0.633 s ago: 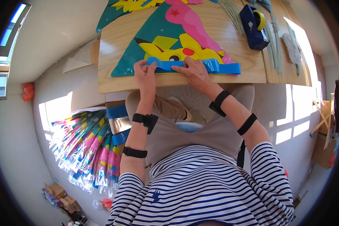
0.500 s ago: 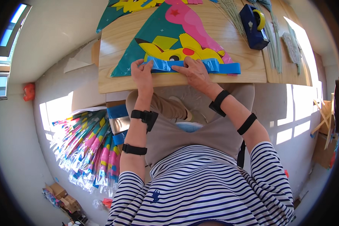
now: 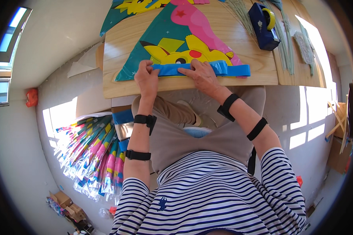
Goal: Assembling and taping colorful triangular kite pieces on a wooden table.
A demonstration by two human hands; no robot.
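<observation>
A triangular plastic kite, green and pink with a yellow cartoon figure, lies flat on the wooden table with its wide edge toward me. Along that edge runs a folded blue plastic strip. My left hand is closed at the strip's left end, thumb and fingertips pinched together on it. Near its middle, my right hand presses the strip down with bent fingers, one finger pointing left along it. The strip's right end lies loose past the right hand.
A blue tape dispenser with a yellow roll stands at the right, beside bundles of thin pale rods. More printed kites lie at the table's far side. Rolled kites in clear sleeves are heaped at lower left, next to a box.
My left hand has shifted slightly left with the strip's end. Between my hands, the strip has gone from bulged to flat and straight. The right hand stays in place.
</observation>
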